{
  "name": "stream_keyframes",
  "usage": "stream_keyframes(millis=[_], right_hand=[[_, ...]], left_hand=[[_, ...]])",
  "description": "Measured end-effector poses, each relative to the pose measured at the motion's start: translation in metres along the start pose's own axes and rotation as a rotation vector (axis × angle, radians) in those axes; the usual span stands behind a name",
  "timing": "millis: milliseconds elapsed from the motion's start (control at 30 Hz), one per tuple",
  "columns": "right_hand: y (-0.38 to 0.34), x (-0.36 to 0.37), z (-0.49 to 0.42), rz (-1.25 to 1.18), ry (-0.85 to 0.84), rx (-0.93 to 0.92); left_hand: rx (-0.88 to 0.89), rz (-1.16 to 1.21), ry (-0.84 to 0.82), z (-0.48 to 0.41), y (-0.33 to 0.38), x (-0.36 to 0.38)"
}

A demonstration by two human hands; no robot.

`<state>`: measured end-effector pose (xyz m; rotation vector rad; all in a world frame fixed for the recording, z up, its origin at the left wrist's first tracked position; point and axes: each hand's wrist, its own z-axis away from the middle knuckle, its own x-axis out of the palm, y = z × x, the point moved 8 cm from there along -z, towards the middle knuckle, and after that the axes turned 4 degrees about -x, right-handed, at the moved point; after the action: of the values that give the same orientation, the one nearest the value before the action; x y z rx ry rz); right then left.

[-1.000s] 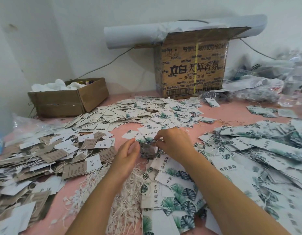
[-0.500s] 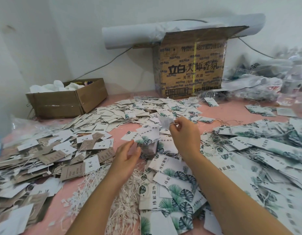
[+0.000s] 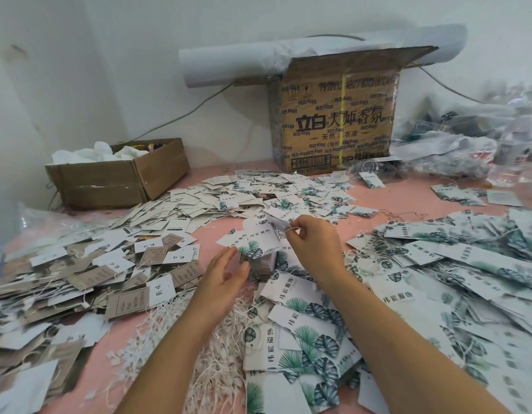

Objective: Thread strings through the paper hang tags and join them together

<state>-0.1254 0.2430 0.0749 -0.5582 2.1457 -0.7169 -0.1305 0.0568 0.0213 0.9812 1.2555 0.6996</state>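
At the far left, a shallow brown cardboard box point(image 3: 118, 180) stands by the wall with crumpled white material in it. In front of it, on the near left of the pink table point(image 3: 408, 201), lies a loose heap of brown kraft and white paper hang tags point(image 3: 79, 279), many with thin strings already on them. Just right of that heap, near the person, is a tangled bundle of white strings point(image 3: 211, 354); the left forearm crosses above it.

The left hand point(image 3: 223, 282) is at the middle of the table with its fingers straight and slightly spread, holding nothing. Its fingertips are just beside a small dark stack of tags point(image 3: 260, 265); whether they touch it cannot be told.

A little farther and to the right, the right hand point(image 3: 312, 246) is raised above the table. Its thumb and forefinger pinch a thin white string point(image 3: 288, 231), and a white rectangular hang tag with green leaf print point(image 3: 258, 237) hangs from the string just left of those fingers. A second tag behind it is blurred.

Beyond the hands, a flat scatter of small white tags point(image 3: 229, 198) spreads towards the wall. Far behind it stands a tall brown printed cardboard carton point(image 3: 339, 121) with its top flap open, and a long white paper roll point(image 3: 229, 64) lies across its top. A grey cable point(image 3: 175, 118) runs down the wall to the left of it.

The right side of the table holds a broad pile of leaf-print tags point(image 3: 452, 264), reaching from the right forearm to the edge. At the far right lie clear plastic bags point(image 3: 452, 150), too blurred to read.
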Motion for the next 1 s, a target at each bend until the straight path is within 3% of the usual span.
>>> stream_keyframes(millis=[100,233,367,467,633,733,900,1000], right_hand=[[-0.001,0.001,0.0,0.006,0.002,-0.008],[0.0,-0.012,0.002,0.035,0.139,-0.021],[-0.033,-0.022,0.008,-0.127,0.18,-0.314],[-0.06,-0.006,0.017,-0.107,-0.037,-0.54],[-0.085,0.027,0.028,0.179,-0.439,-0.676],[-0.079,0.026,0.021,0.154,-0.481,-0.546],[-0.021,-0.009,-0.011,0.208,-0.182,-0.076],[0.02,-0.008,-0.011,0.308,-0.246,0.135]], left_hand=[[-0.014,0.001,-0.058,0.001,0.0,0.004],[0.014,-0.014,-0.061,0.001,0.002,0.004],[0.053,0.045,0.029,0.002,0.008,-0.004],[-0.033,0.213,0.101,0.003,0.005,-0.013],[-0.173,0.646,0.158,-0.005,-0.012,-0.025],[-0.202,0.677,0.219,-0.007,-0.02,-0.031],[-0.192,0.683,0.268,-0.009,-0.02,-0.039],[-0.172,0.668,0.259,-0.008,-0.017,-0.037]])
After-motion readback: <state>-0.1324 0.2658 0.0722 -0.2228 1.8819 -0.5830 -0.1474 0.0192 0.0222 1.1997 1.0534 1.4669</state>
